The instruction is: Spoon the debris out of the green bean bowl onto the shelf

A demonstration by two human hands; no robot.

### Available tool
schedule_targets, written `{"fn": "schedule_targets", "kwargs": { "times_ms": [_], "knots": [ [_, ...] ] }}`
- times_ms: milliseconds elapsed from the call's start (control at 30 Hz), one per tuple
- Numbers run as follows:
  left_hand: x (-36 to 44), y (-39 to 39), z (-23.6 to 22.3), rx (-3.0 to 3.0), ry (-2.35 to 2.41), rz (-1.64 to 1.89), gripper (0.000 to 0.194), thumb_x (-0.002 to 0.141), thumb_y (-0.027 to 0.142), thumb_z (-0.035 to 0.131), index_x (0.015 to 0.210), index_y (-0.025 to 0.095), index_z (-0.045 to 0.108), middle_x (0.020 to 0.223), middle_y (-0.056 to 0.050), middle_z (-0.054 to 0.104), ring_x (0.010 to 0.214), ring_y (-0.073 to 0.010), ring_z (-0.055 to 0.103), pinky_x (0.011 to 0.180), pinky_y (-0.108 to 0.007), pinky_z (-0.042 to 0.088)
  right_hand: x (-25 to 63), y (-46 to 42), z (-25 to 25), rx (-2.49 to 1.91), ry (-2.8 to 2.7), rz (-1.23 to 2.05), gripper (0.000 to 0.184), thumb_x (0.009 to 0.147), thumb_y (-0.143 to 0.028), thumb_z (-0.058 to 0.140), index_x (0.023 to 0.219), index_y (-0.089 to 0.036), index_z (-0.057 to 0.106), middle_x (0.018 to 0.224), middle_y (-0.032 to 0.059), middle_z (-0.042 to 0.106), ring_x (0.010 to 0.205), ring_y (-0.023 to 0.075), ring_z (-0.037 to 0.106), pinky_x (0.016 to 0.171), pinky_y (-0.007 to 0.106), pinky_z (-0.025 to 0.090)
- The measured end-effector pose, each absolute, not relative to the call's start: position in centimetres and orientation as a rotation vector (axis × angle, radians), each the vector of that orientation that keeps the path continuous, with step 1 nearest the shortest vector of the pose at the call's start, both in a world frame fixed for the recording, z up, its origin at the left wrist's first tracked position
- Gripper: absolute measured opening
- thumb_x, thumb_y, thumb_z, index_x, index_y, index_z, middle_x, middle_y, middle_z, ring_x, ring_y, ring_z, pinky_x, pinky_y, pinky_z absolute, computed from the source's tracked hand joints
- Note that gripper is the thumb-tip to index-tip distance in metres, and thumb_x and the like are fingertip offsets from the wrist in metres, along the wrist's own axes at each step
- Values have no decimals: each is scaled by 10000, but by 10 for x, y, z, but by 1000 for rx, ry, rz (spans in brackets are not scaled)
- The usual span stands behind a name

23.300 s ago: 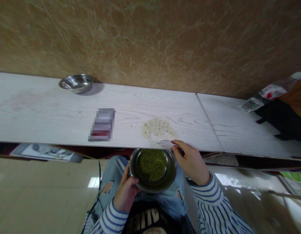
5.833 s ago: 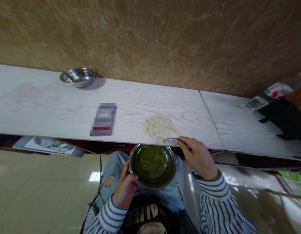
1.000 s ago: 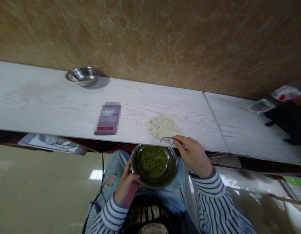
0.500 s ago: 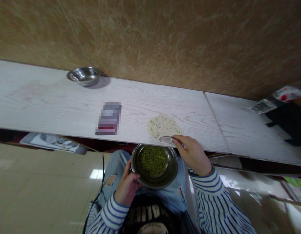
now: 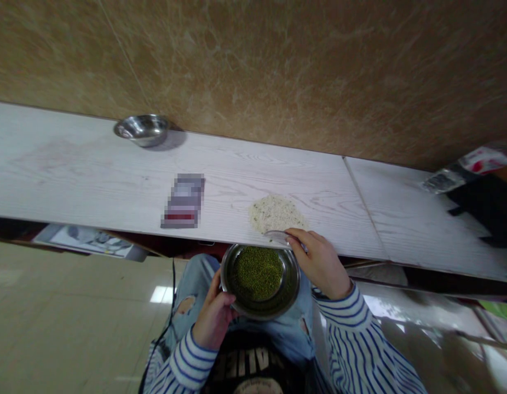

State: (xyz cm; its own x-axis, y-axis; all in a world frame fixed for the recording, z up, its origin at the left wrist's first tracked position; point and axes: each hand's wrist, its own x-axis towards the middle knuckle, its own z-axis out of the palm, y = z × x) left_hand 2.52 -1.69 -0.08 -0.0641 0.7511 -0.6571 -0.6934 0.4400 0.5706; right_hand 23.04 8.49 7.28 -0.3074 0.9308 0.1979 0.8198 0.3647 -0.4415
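My left hand (image 5: 216, 317) grips the left rim of a steel bowl (image 5: 293, 293), thumb on top, just below the table's front edge over my lap. Small green beans, which look like mung beans (image 5: 258, 272), cover its bottom. Pinched in my right hand (image 5: 321, 262) is a spoon (image 5: 277, 236) that looks clear or shiny. The spoon's tip is at the near edge of a pile of pale grains (image 5: 276, 212), rice-like and flecked with a few green beans. Fingers partly hide the spoon's handle.
A second steel bowl (image 5: 142, 130) stands at the back left of the white wood-grain table (image 5: 237, 164), by the wall. A phone-like blurred rectangle (image 5: 183, 201) lies left of the grain pile. On the far right are a plastic packet (image 5: 462, 169) and a black item (image 5: 485, 205).
My right hand has shifted slightly left and toward me with the spoon, along the pile's near edge. My left hand and the bowl have stayed nearly in place.
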Motion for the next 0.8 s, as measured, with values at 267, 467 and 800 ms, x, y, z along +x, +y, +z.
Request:
{"fn": "schedule_targets", "kwargs": {
  "times_ms": [267,467,800],
  "knots": [
    [22,-17,-2,81,1136,1183,812,602,111,605,1365,293,398,1052,-27,637,792,-192,576,554,-276,458,235,90,73,-1616,-2142,294,271,923,-254,440,1103,-205,636,1002,73,715,875,212,651,796,361,502],
    [22,-17,-2,77,1114,1194,822,586,112,616,1363,280,406,1009,-22,655,812,-198,580,615,-301,484,232,88,73,-1578,-2132,361,272,916,-257,444,1096,-198,639,1001,70,717,887,211,656,806,357,506],
    [21,-17,-4,108,1118,1193,796,599,118,609,1352,292,417,1051,-30,641,796,-197,575,532,-263,449,243,94,71,-1647,-2089,293,287,909,-267,443,1100,-197,646,1039,83,713,880,218,667,807,363,514]
  ]
}}
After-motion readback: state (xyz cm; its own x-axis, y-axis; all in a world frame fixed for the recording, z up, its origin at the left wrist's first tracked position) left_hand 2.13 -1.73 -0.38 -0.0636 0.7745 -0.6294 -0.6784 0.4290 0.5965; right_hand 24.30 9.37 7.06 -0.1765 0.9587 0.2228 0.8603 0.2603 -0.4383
